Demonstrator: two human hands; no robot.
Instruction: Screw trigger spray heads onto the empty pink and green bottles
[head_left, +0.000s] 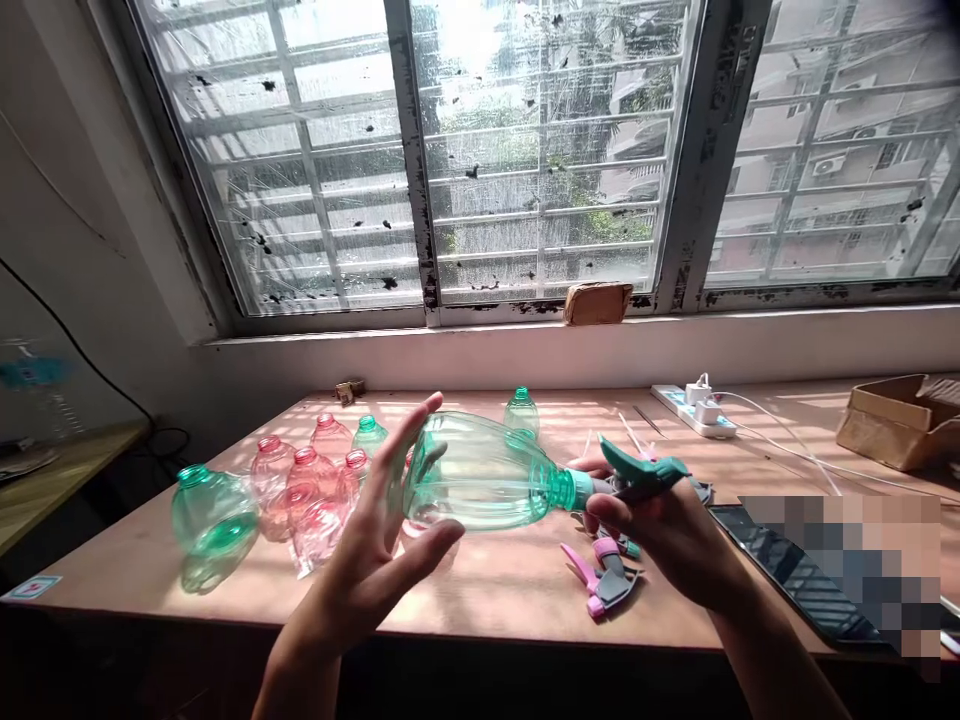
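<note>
A clear green plastic spray bottle (pixel 480 472) lies on its side in the air above the wooden table (pixel 510 585). My left hand (pixel 386 530) cups its base, fingers spread against the plastic. My right hand (pixel 664 530) is closed round the teal trigger spray head (pixel 637 470) fitted on the bottle's neck. A pink and grey trigger head (pixel 604 582) lies on the table just below my right hand.
Several pink and green bottles (pixel 307 485) without heads stand at the left, one green bottle (pixel 212 515) nearest the edge, another (pixel 521 410) behind. A white power strip (pixel 694 410) with chargers, a cardboard box (pixel 896 420) and a dark tablet (pixel 787 570) lie at the right.
</note>
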